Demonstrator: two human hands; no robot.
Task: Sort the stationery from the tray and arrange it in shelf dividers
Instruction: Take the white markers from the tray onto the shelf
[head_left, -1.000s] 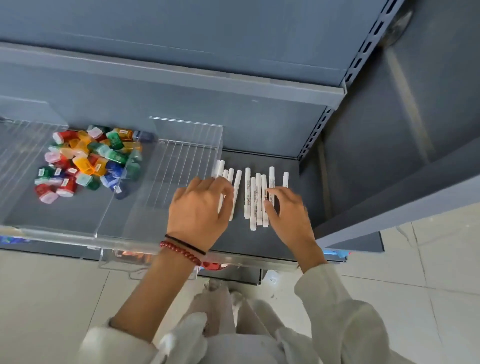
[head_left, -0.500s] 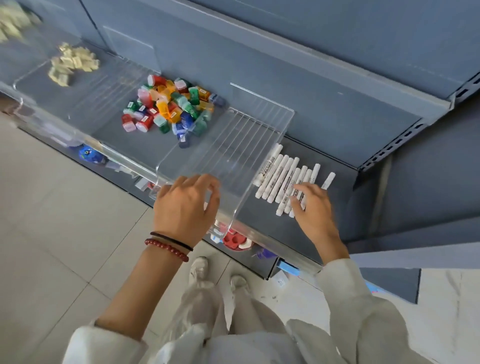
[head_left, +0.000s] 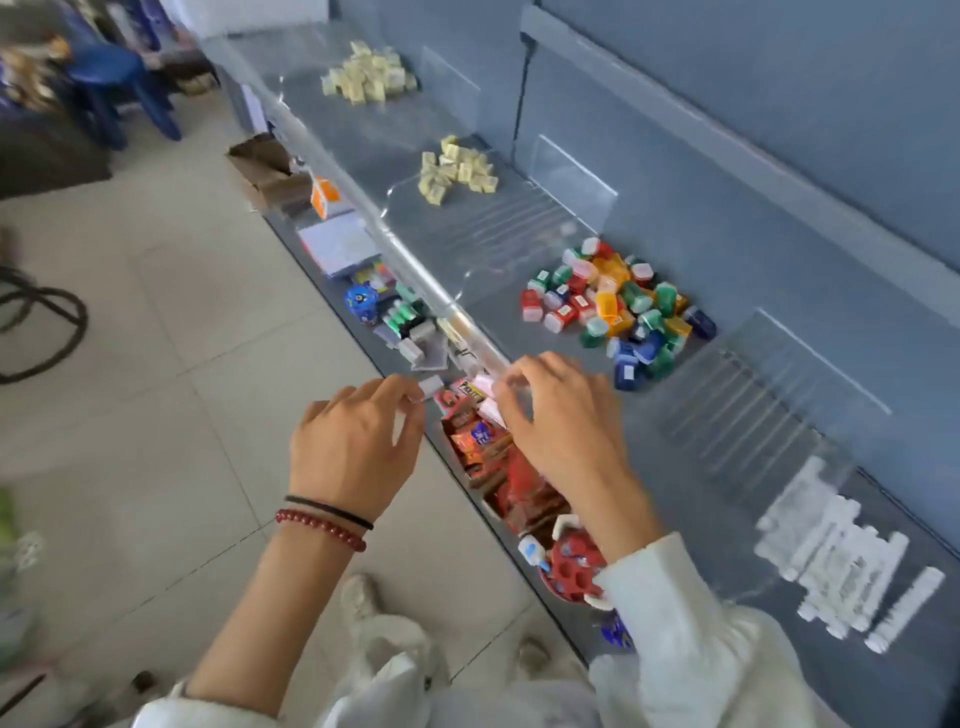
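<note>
My left hand (head_left: 358, 441) hovers by the shelf's front edge, fingers loosely bent, with nothing clearly in it. My right hand (head_left: 561, 426) reaches over the clear front rail (head_left: 415, 270), its fingertips above a pink packet (head_left: 485, 397) in the lower tray of mixed stationery (head_left: 498, 467). On the grey shelf, white markers (head_left: 841, 561) lie in a row at the right. Coloured sharpeners (head_left: 618, 306) fill the middle section, and yellow erasers (head_left: 457, 171) lie further left. The view is blurred by motion.
Clear ribbed dividers (head_left: 769, 395) separate the shelf sections. A second heap of yellow erasers (head_left: 369, 78) sits at the far end. On the tiled floor are a cardboard box (head_left: 265, 166), a blue stool (head_left: 119, 83) and a black cable loop (head_left: 41, 332).
Both hands left the white markers and moved left and down to the lower tray. The view swung left, showing more of the shelf and the floor.
</note>
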